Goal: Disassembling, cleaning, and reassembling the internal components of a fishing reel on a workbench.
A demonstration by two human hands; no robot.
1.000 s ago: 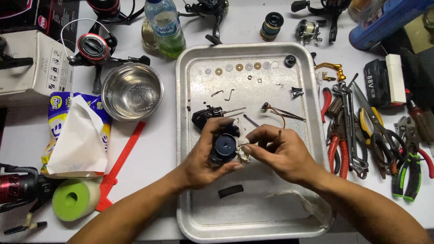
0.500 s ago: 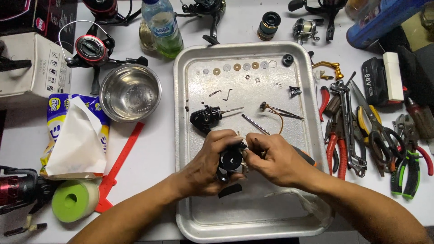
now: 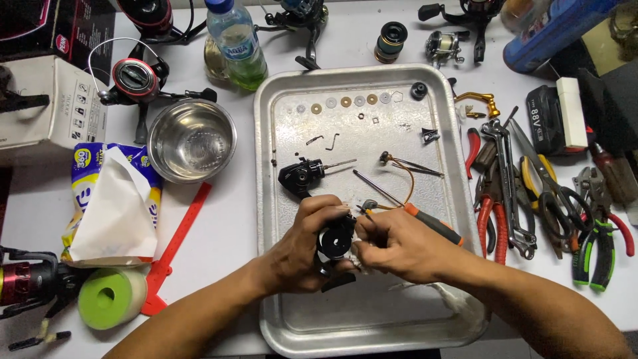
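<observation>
Over the metal tray (image 3: 279, 133), my left hand (image 3: 299, 249) grips a black round reel part (image 3: 335, 240). My right hand (image 3: 395, 242) presses against that part from the right, with a bit of white tissue under its fingers and a thin tool tip poking up by the thumb. Just above my hands lie a black reel body with a shaft (image 3: 302, 176), an orange-handled screwdriver (image 3: 432, 225) and a small part with thin wires (image 3: 399, 163). A row of small washers (image 3: 345, 102) lines the tray's far end.
A steel bowl (image 3: 191, 139), a tissue pack (image 3: 109, 199), a green tape roll (image 3: 109, 298) and a red strip (image 3: 176, 242) lie left of the tray. Pliers and wrenches (image 3: 531, 193) crowd the right. A water bottle (image 3: 236, 43) and spinning reels (image 3: 136, 80) stand behind.
Both hands have drawn a little nearer to me and down the tray with the black part. My right hand has closed in on it.
</observation>
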